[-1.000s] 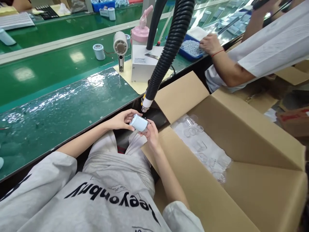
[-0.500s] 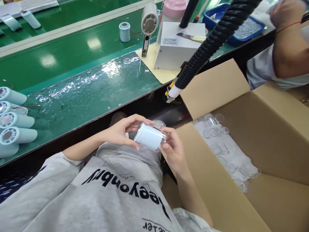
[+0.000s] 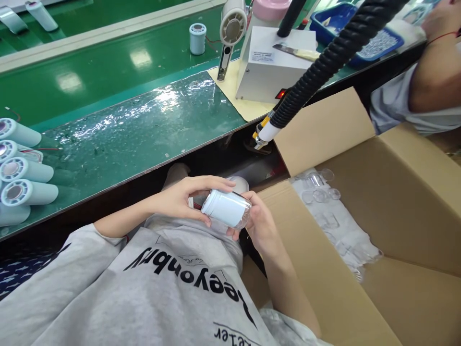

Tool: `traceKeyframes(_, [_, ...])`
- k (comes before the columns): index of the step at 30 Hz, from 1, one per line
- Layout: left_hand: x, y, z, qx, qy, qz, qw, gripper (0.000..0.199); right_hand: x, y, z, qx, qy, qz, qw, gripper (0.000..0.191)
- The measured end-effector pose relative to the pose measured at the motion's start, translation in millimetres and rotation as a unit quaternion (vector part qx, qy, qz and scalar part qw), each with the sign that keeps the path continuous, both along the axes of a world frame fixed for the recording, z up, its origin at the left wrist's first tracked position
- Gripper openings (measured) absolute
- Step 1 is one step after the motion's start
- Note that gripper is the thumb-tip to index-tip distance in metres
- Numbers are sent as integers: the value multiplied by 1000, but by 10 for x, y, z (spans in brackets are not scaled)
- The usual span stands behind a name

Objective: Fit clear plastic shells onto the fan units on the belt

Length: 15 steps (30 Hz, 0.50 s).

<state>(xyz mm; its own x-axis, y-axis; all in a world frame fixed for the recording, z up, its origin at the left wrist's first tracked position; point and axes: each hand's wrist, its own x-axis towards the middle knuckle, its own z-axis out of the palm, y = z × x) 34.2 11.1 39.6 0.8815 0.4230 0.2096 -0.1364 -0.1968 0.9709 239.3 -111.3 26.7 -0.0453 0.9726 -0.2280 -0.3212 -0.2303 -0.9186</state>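
Over my lap, a light-blue cylindrical housing (image 3: 225, 208) is held tilted between both hands. My left hand (image 3: 178, 198) is closed around its left end, thumb below and fingers above. A clear plastic cover (image 3: 246, 217) surrounds the right end of the housing, and my right hand (image 3: 264, 226) grips that cover, with fingertips showing underneath. How far the cover reaches along the housing I cannot tell. Behind the housing a round translucent piece (image 3: 240, 184) shows in part.
An open cardboard box (image 3: 317, 269) at my right contains clear plastic pieces (image 3: 329, 221). Several light-blue cylinders (image 3: 34, 192) lie on the bench's left. A handheld fan (image 3: 233, 29), white machine (image 3: 266, 72), black ribbed hose (image 3: 324, 53) and blue basket (image 3: 392, 44) are ahead. A co-worker's arm (image 3: 439, 77) is at right.
The right hand has shifted its grip around the clear cover, with fingertips now showing below it. The housing has turned slightly in the hands. The camera view has shifted a little.
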Motion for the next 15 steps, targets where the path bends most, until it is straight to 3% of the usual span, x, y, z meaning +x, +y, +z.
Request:
traceKeyframes(10, [-21, -29, 9, 88, 23, 6, 996, 60, -30, 51, 14, -102, 83, 100, 986, 70])
traceKeyframes(12, [-21, -64, 35, 77, 33, 13, 996, 59, -24, 30, -15, -109, 80, 124, 983, 75])
traceKeyframes(15, [-24, -118, 71, 26, 66, 30, 997, 58, -4, -34, -65, -60, 24, 116, 991, 80])
